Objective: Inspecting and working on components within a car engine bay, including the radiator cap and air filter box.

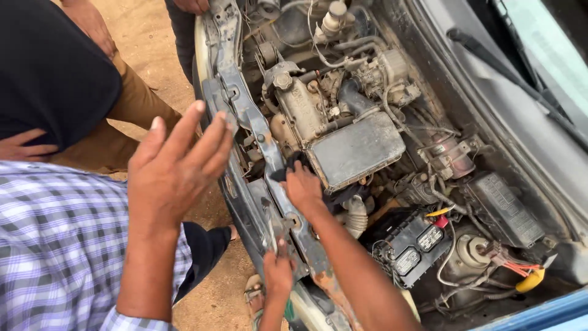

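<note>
I look down into an open car engine bay. My right hand (303,187) reaches in from below, and its fingers grip a small black part (280,173) on the front crossmember (245,107), just left of the dusty grey air filter box (355,149). My left hand (278,270) is lower on the same crossmember. Its fingers are closed around what looks like a thin metal tool (272,230) that points up along the rail.
A co-worker in a checked shirt (58,245) bends in at the left with an open hand (177,162) raised beside the car's front. Another person's tan trousers (131,107) are behind. The black battery (411,244), fuse box (505,208) and hoses fill the bay's right side.
</note>
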